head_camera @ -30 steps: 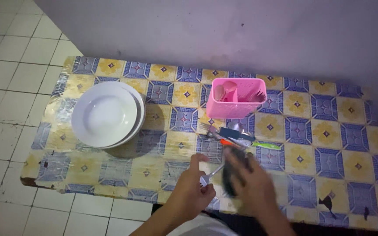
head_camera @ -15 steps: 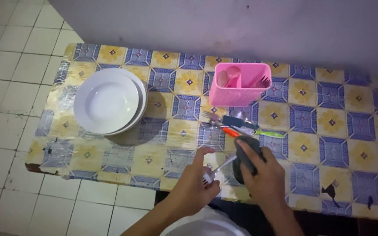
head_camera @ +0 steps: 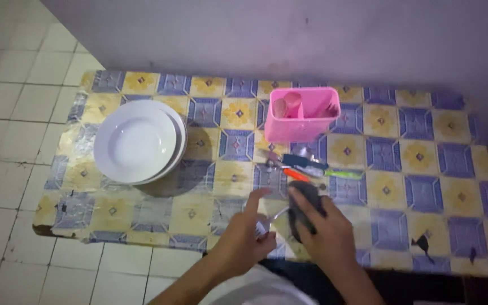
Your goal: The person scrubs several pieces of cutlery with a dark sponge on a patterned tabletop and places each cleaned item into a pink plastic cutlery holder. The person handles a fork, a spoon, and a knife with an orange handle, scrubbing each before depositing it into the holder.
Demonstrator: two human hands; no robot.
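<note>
- Your right hand (head_camera: 324,234) is closed around a dark grey cloth (head_camera: 303,210), pressing it on a metal utensil (head_camera: 275,217).
- Your left hand (head_camera: 244,240) pinches that utensil's handle above the tiled-pattern table (head_camera: 159,214).
- Beyond sit loose cutlery (head_camera: 312,168), a pink plastic caddy (head_camera: 302,113) and white plates (head_camera: 139,141).

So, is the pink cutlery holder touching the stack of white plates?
Apart. The head view shows the pink cutlery holder standing to the right of the white plates, with a plain stretch of patterned tablecloth between them.

Desk (head_camera: 159,217) has a glossy plastic-looking patterned cover, worn at the near edge. Plates (head_camera: 136,144) are smooth, shiny white, probably ceramic. Pink caddy (head_camera: 303,121) is matt perforated plastic. Utensil (head_camera: 275,217) looks like shiny metal; dark pad (head_camera: 303,212) seems soft cloth or sponge.
</note>
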